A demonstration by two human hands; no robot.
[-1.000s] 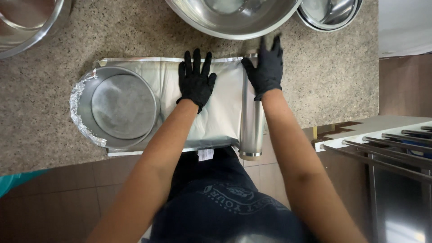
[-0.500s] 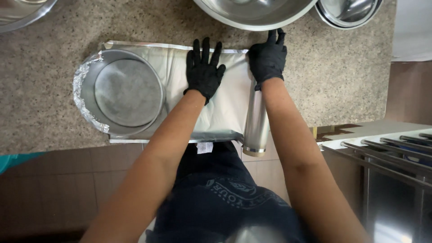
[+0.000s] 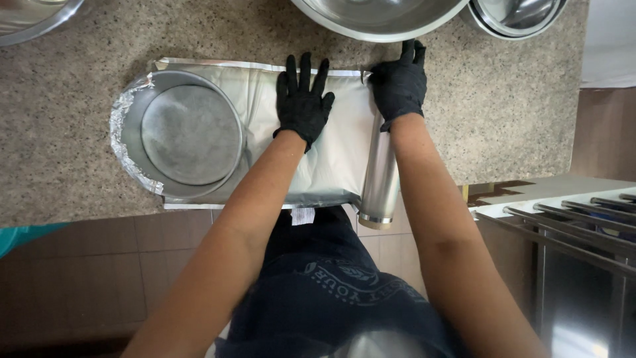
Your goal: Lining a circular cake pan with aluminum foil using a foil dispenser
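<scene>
Foil (image 3: 334, 156) is lying on the tabletop (image 3: 66, 159), thin, crease-prone; my left hand (image 3: 303, 105) is pressing it, fingers spread, holding nothing; my right hand (image 3: 399, 85) is gripping the roll (image 3: 379, 182) at three o'clock, best held by its stiff end.

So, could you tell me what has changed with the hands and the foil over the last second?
Very little. The left hand lies flat on the foil sheet as before, and the right hand stays at the far end of the foil roll, fingers now more curled. Nothing was picked up or let go. The round pan still sits on the foil's left end, with the steel bowls beyond on the counter.
</scene>
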